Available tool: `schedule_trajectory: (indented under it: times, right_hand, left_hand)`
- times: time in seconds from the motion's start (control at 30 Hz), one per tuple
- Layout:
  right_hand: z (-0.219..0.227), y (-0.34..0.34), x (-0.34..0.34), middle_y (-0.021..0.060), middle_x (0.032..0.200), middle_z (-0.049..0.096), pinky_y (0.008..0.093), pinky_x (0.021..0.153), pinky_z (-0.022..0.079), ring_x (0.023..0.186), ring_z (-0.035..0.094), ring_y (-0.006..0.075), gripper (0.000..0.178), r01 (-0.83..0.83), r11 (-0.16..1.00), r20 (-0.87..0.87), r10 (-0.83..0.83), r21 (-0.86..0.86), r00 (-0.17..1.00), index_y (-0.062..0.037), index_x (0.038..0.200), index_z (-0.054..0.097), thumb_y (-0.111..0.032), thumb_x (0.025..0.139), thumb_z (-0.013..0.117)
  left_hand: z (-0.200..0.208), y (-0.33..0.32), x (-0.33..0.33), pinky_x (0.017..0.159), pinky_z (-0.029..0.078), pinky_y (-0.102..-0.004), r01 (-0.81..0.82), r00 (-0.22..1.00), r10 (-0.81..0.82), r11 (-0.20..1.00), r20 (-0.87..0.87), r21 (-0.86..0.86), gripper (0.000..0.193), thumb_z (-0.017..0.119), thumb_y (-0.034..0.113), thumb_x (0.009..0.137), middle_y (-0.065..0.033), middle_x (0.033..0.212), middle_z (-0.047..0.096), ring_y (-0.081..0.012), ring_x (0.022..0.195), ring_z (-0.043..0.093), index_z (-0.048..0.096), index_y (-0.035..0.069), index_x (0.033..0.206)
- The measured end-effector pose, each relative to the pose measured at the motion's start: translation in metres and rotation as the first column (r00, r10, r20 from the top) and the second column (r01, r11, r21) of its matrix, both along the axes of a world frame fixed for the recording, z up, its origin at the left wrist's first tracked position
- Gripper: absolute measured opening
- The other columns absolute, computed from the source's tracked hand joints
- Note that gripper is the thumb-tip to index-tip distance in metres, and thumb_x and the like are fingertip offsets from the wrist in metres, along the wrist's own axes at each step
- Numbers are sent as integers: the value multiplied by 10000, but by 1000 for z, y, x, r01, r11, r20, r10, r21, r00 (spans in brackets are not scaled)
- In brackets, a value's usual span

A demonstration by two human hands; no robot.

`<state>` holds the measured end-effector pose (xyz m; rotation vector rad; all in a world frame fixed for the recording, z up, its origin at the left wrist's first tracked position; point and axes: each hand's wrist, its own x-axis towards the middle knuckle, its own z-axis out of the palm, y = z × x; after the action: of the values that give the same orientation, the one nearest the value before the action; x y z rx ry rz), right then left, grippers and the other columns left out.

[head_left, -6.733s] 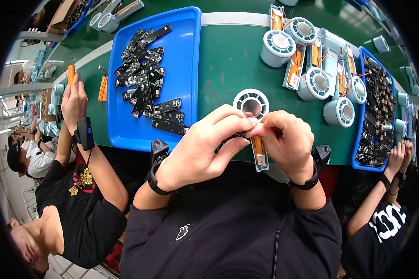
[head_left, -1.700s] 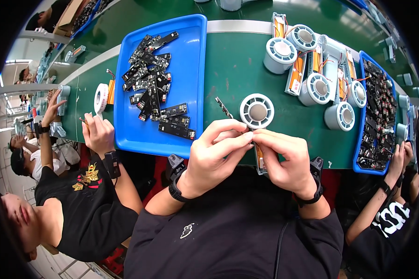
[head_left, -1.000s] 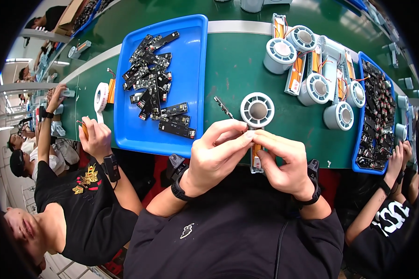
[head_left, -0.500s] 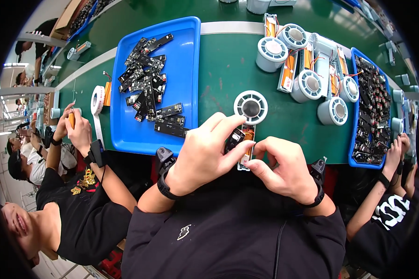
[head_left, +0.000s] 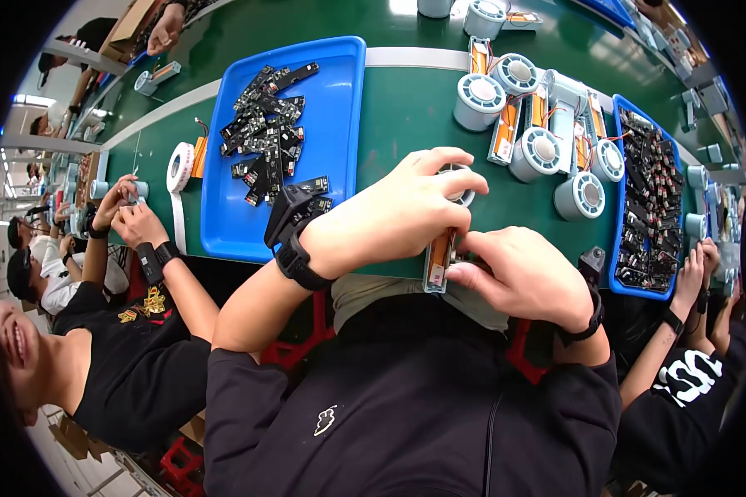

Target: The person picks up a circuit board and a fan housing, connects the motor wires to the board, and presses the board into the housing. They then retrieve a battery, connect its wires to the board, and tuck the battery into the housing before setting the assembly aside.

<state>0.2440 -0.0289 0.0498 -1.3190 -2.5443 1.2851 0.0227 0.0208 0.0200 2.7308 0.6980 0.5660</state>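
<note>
In front of me a pale blue handheld fan (head_left: 437,273) lies with its round slotted head away from me and its narrow, open handle toward me. An orange battery shows inside the handle. My left hand (head_left: 410,203) arches over the head and upper handle, its fingers bent around them and hiding most of the head. My right hand (head_left: 532,277) grips the handle from the right, thumb and forefinger pressed against its side. Whether a small part sits beneath my left fingers cannot be made out.
A blue tray (head_left: 331,79) with loose black circuit boards (head_left: 265,137) stands left, beside a roll of white labels (head_left: 179,168). Several similar fans (head_left: 539,155) lie at the back right, next to a blue bin (head_left: 616,248) full of black boards. Co-workers sit on both sides.
My left hand has moved up over the fan's head, and the black circuit board it held no longer shows. My right thumb and forefinger have closed on the handle.
</note>
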Motion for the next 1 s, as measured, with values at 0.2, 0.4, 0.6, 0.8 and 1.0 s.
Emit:
schedule_trajectory:
  times: [0.2,0.4,0.6,0.8,1.0]
  right_hand:
    - [-22,-23,6,232,990,668,511,723,512,862,661,441,217,237,856,24,-279,459,960,28,1135,558,-55,964,663]
    - [-54,-31,-9,244,994,594,471,757,516,856,615,427,260,633,703,-389,-511,323,766,60,1204,526,38,950,580]
    - [-54,-31,-13,242,1022,584,460,795,497,906,604,424,291,595,759,-441,-453,264,775,49,1249,527,39,962,572]
    - [-53,-34,-3,226,1015,577,467,853,480,948,588,411,280,569,799,-405,-463,194,788,42,1250,527,14,976,577]
    - [-56,-27,3,218,1060,619,423,865,506,956,626,402,259,593,787,-430,-483,167,763,29,1260,552,-31,1010,576]
  left_hand:
    - [-10,-13,14,1095,466,-500,-107,993,111,990,39,-93,181,778,44,797,-134,1344,609,-426,1353,481,737,75,971]
    - [-4,-28,18,1125,456,-509,-218,960,248,954,133,-205,137,783,72,820,-159,1368,611,-452,1337,507,746,64,952]
    - [2,-34,23,1104,497,-513,-335,941,337,941,33,-55,143,774,85,822,-176,1338,643,-467,1248,605,750,60,960]
    - [-7,-35,31,1025,557,-489,-392,920,393,919,-4,45,164,752,74,802,-161,1299,670,-460,1200,646,749,69,966]
    - [-9,-34,33,1001,568,-497,-407,913,407,909,16,92,186,734,62,805,-164,1330,656,-474,1208,634,744,54,990]
